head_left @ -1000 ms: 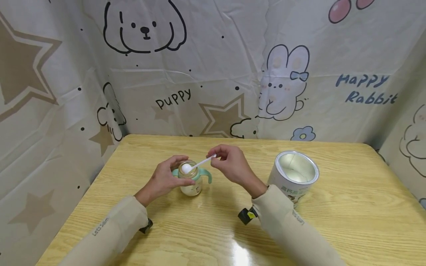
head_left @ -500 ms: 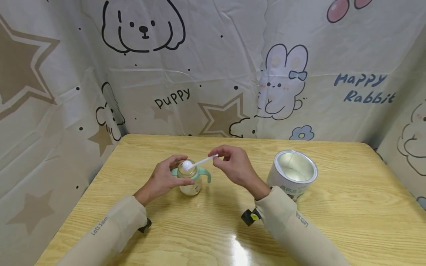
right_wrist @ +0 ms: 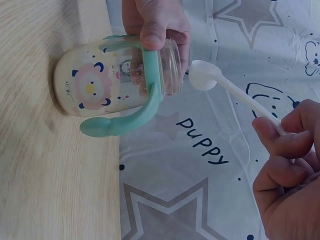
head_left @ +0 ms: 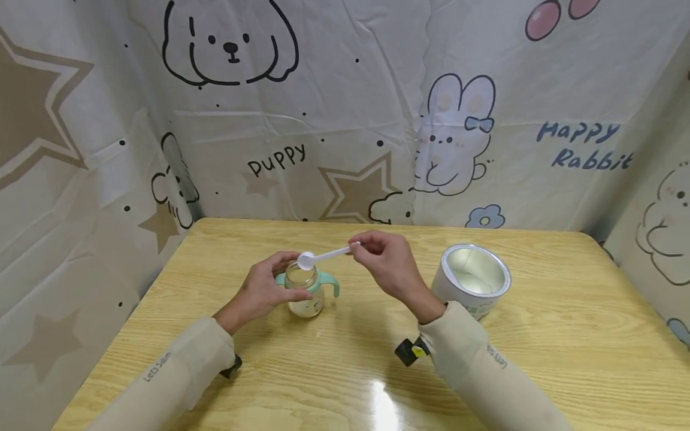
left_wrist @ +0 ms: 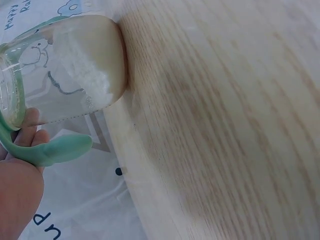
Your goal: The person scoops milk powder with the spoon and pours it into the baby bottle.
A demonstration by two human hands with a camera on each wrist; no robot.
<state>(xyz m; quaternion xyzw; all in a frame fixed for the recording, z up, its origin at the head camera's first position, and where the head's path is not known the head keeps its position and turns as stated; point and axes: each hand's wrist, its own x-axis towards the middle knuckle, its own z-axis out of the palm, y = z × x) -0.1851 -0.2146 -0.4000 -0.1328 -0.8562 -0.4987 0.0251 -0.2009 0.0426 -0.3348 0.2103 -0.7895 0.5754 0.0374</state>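
Note:
A clear baby bottle [head_left: 306, 307] with mint-green handles stands uncapped on the table, a pink bear face printed on its side in the right wrist view. Pale contents and white powder [left_wrist: 90, 75] lie in its lower part. My left hand [head_left: 264, 288] holds the bottle around its neck, thumb in front and fingers behind. Between thumb and fingers of my right hand [head_left: 389, 263] is the handle end of a white measuring scoop [right_wrist: 204, 76]. The scoop's bowl hangs just above the bottle's open mouth, and no powder shows in it.
To the right of my right hand stands a large white can [head_left: 448, 293], open on top with a shiny metallic inside. The wooden table [head_left: 560, 335] reaches back to a cartoon-printed cloth [head_left: 334, 90]. A black wrist camera [head_left: 411, 352] sits under my right sleeve.
The scoop has risen from the bottle's mouth to just above it, its bowl turning as it lifts. My right hand has moved slightly right; my left hand keeps its grip on the bottle.

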